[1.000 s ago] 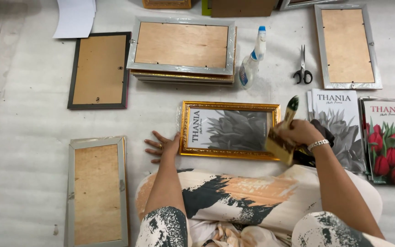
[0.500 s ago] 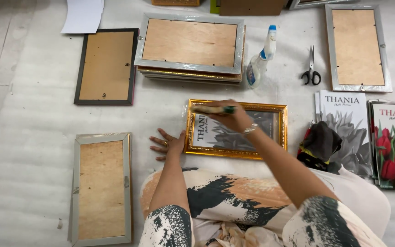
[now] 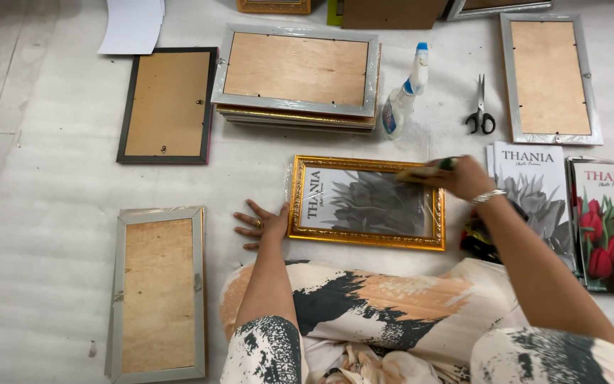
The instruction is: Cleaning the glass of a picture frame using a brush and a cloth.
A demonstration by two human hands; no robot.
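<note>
Gold frame (image 3: pixel 366 203) lies flat on the floor before the person's lap. Frame stack (image 3: pixel 298 78) behind it, spray bottle (image 3: pixel 404 102) at the stack's right. Left hand (image 3: pixel 261 224) spread flat, touching the frame's left edge. Right hand (image 3: pixel 460 176) grips a brush (image 3: pixel 426 170) over the frame's top right corner.

The person wears a loose garment printed in cream, black, grey and orange brushstroke patches, with short speckled sleeves, a silver bracelet (image 3: pixel 486 197), and a ring (image 3: pixel 256 223).
</note>
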